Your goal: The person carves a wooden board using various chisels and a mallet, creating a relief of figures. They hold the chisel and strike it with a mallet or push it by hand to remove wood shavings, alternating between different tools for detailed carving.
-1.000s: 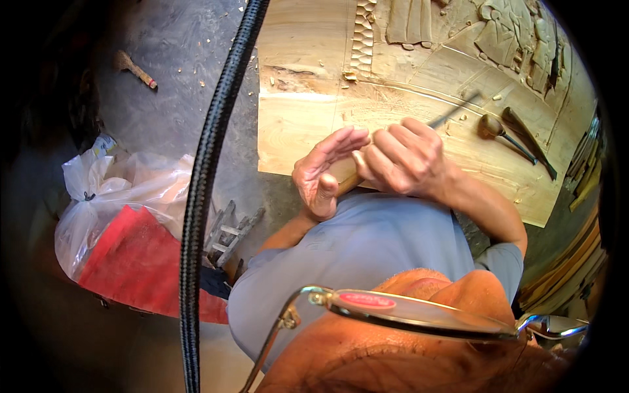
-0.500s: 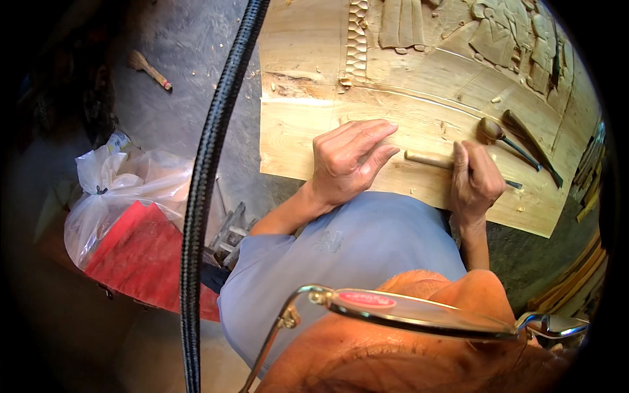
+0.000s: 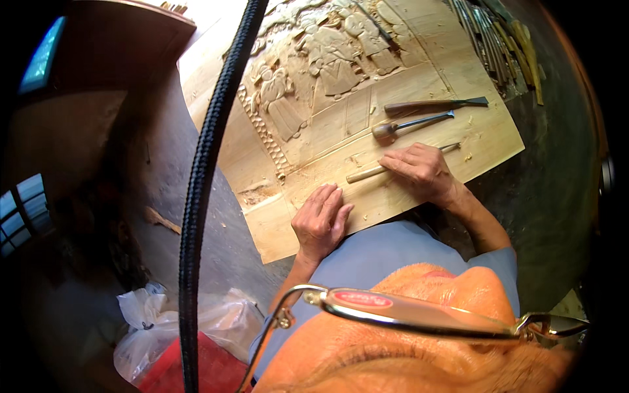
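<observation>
Head view shows the right hand (image 3: pixel 419 167) with its fingers draped over the middle of a slim chisel (image 3: pixel 363 175) at the near side of the carved board (image 3: pixel 491 124), though whether they close around it I can't make out. At the board's edge, the left hand (image 3: pixel 320 223) is empty, fingers loosely bent, thumb apart (handy for steadying). I'd judge it best to handle the chisel by its wood, metal end clear of the round-handled tool (image 3: pixel 391 129).

The left hand (image 3: pixel 320 223) rests on the wooden board's (image 3: pixel 495 141) near edge. The right hand (image 3: pixel 422 169) is over a thin tool (image 3: pixel 365 175). A flat chisel (image 3: pixel 422 107) and a round-handled tool (image 3: pixel 385 131) lie toward the right edge.
</observation>
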Demonstrator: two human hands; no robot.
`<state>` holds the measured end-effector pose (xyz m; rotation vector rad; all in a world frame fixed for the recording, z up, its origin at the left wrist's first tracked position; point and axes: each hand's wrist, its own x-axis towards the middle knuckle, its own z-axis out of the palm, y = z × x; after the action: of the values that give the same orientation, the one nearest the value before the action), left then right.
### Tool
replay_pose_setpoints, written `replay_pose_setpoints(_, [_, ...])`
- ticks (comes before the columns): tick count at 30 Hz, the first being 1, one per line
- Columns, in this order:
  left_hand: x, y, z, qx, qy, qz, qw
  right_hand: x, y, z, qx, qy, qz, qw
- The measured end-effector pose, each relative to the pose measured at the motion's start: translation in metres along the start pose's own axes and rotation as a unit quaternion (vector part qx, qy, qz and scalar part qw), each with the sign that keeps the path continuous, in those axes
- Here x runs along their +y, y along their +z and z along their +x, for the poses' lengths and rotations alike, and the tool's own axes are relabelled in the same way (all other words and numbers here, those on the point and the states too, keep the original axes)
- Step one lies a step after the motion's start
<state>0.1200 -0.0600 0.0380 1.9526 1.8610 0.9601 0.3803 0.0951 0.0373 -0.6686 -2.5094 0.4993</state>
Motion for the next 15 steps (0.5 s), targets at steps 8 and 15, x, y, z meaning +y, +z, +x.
replay_pose_setpoints(8, [0.008,0.063,0.015,-0.169,0.118,-0.003,0.979,0.088,-0.052,-0.02,0.092,0.023,-0.174,0.98])
replay_pose_setpoints(15, [0.036,0.095,0.054,-0.238,0.206,-0.003,0.949,0.18,-0.042,0.005,0.047,-0.015,-0.196,0.979])
